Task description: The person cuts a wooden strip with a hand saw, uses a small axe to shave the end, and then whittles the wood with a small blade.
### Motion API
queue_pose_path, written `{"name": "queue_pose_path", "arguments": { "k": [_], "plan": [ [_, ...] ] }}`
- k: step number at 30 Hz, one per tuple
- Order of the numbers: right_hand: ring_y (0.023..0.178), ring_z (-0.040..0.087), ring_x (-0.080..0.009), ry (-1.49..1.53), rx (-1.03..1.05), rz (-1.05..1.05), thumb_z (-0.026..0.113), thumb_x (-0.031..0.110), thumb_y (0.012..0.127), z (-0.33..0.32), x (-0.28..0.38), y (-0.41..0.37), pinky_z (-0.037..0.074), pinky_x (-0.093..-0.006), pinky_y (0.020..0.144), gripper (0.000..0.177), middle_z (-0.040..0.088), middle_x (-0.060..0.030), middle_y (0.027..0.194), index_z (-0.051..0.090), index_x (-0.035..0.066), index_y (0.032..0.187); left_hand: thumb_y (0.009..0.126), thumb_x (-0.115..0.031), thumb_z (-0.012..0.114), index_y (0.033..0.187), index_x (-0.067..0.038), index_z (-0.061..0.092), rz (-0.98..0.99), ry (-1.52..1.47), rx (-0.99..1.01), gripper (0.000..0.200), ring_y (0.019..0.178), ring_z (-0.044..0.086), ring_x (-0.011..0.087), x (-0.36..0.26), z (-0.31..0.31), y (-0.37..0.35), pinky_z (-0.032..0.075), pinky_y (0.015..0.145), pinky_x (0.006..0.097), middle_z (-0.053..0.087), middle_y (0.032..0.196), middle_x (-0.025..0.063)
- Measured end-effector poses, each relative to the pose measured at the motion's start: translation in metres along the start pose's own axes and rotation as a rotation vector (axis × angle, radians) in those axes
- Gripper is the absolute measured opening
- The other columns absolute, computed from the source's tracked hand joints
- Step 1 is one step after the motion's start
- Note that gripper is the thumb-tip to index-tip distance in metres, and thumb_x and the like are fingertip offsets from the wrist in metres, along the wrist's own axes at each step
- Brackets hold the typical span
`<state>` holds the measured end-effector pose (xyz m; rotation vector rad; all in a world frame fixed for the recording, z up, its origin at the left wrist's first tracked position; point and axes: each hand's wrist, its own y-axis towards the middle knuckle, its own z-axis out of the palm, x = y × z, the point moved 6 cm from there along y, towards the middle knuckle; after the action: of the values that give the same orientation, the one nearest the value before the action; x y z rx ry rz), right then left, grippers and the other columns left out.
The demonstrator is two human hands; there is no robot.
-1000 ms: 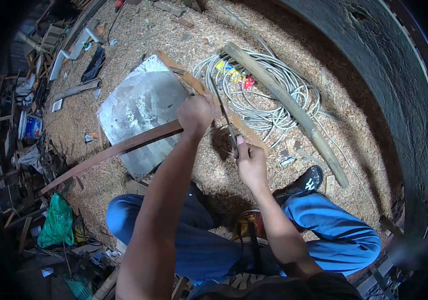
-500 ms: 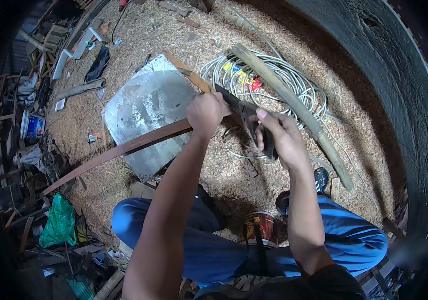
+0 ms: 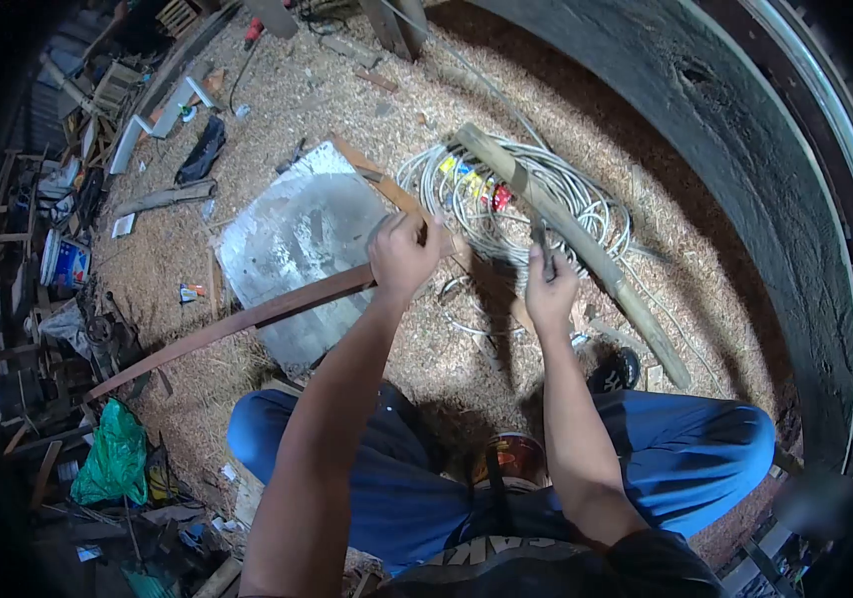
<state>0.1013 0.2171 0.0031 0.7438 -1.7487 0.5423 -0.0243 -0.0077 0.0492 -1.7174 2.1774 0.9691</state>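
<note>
My left hand is closed around a long reddish-brown wooden strip, near its upper right end. The strip slants down to the left across a worn grey metal sheet. A lighter piece of wood lies along the sheet's upper right edge, meeting my left hand. To the right, apart from the strip, my right hand grips a dark handsaw. The saw appears nearly edge-on, so its blade is hard to make out.
A round wooden pole lies over a coil of pale cable. A curved dark wall rises on the right. Scrap wood and a green plastic bag crowd the left. A container stands between my legs. Wood shavings cover the floor.
My right hand has moved slightly down and left, taking the handsaw away from the strip and turning it from a broad view to nearly edge-on. My left hand keeps its grip.
</note>
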Motion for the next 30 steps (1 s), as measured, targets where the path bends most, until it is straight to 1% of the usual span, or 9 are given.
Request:
{"name": "queue_pose_path", "arguments": {
  "k": [2,3,6,7,9,16,19,22,30],
  "plan": [
    [0.053,0.056,-0.0325,-0.262,0.119,-0.04,0.068,0.028,0.09,0.012,-0.007,-0.009,0.044,-0.0407,0.057,0.031,0.053,-0.0122,0.056,0.058,0.0,0.083,0.083,-0.034,0.072,0.07,-0.003,0.061,0.291,-0.142,0.146,0.035,0.071,0.056,0.0354,-0.007,-0.008,-0.005,0.044,0.063,0.0455,0.056,0.072,0.0145],
    [0.07,0.061,-0.0441,-0.248,0.187,0.042,0.07,0.03,0.088,0.017,-0.014,-0.014,0.048,-0.0473,0.067,0.033,0.06,-0.0225,0.07,0.058,0.0,0.087,0.079,-0.038,0.076,0.085,-0.004,0.063,0.421,-0.139,0.261,0.036,0.081,0.055,0.0342,-0.006,-0.009,-0.007,0.045,0.072,0.0443,0.058,0.082,0.0139],
    [0.085,0.062,-0.0439,-0.372,0.238,-0.193,0.072,0.031,0.086,0.027,-0.032,-0.025,0.048,-0.0501,0.075,0.037,0.062,-0.0263,0.087,0.056,-0.001,0.095,0.078,-0.041,0.077,0.105,-0.006,0.062,0.657,0.052,0.293,0.047,0.085,0.056,0.0369,-0.002,-0.03,-0.009,0.045,0.08,0.0449,0.061,0.086,0.0128],
    [0.099,0.059,-0.0443,-0.491,0.354,-0.106,0.073,0.031,0.085,0.03,-0.043,-0.03,0.046,-0.051,0.085,0.045,0.061,-0.0282,0.098,0.056,-0.003,0.108,0.078,-0.041,0.077,0.105,-0.006,0.062,0.655,0.054,0.289,0.047,0.085,0.056,0.0369,0.0,-0.037,-0.01,0.045,0.08,0.0449,0.061,0.086,0.0128],
    [0.101,0.059,-0.0442,-0.52,0.399,-0.153,0.073,0.031,0.085,0.034,-0.054,-0.035,0.046,-0.0504,0.088,0.045,0.061,-0.0278,0.1,0.058,-0.003,0.111,0.08,-0.042,0.075,0.12,-0.007,0.056,0.569,0.088,0.299,0.056,0.091,0.059,0.0381,0.008,-0.048,-0.005,0.044,0.086,0.045,0.064,0.097,0.0134],
    [0.106,0.061,-0.0429,-0.548,0.625,-0.152,0.067,0.02,0.089,0.05,-0.05,-0.014,0.047,-0.0455,0.096,0.03,0.066,-0.0274,0.109,0.068,-0.007,0.104,0.09,-0.028,0.065,0.121,-0.008,0.056,0.358,0.096,0.417,0.038,0.102,0.062,0.0357,0.016,-0.063,-0.002,0.047,0.086,0.0453,0.061,0.115,0.0167],
    [0.1,0.063,-0.0426,-0.38,0.632,-0.148,0.065,0.015,0.088,0.055,0.001,0.007,0.049,-0.0464,0.092,0.025,0.066,-0.0276,0.106,0.068,-0.003,0.105,0.093,-0.025,0.062,0.115,-0.008,0.057,0.389,-0.059,0.317,0.028,0.097,0.061,0.0366,0.008,-0.078,-0.007,0.05,0.082,0.0455,0.063,0.096,0.0127],
    [0.1,0.064,-0.0416,-0.375,0.623,-0.384,0.063,0.016,0.09,0.049,0.072,0.022,0.05,-0.0456,0.091,0.024,0.067,-0.0252,0.106,0.068,-0.002,0.106,0.095,-0.018,0.06,0.123,-0.008,0.058,0.339,-0.133,0.448,0.03,0.104,0.064,0.0389,0.003,-0.085,-0.011,0.052,0.085,0.0445,0.065,0.112,0.0173],
    [0.099,0.066,-0.0383,-0.569,0.783,-0.626,0.061,0.018,0.092,0.011,0.208,0.063,0.051,-0.0458,0.089,0.025,0.069,-0.0234,0.105,0.07,0.003,0.11,0.1,-0.019,0.05,0.121,-0.004,0.06,0.406,-0.152,0.5,0.028,0.098,0.066,0.0417,-0.043,-0.123,0.003,0.052,0.083,0.0453,0.067,0.104,0.023]
  ]
}}
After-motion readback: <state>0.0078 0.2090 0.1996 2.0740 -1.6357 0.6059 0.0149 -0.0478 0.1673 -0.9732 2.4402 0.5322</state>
